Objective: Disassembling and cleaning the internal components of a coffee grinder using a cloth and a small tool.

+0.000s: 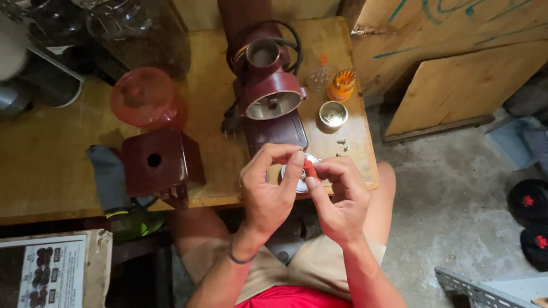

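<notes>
My left hand [273, 185] and my right hand [338, 197] meet over the front edge of a wooden table [51, 171]. Together they pinch a small red part [309, 169], with a round silvery metal piece [298, 174] behind it against my left fingers. Just beyond my hands stands a dark red machine [273, 97] with an open round mouth and a black cable. A few loose screws [342, 144] lie on the table to the right of it.
A dark red square cover with a hole [157, 162], a translucent red lid [142, 97], a small metal cup [333, 114], an orange bit holder [341, 84] and a grey glove [108, 177] sit on the table. Wooden boards [451, 68] lean at right over concrete floor.
</notes>
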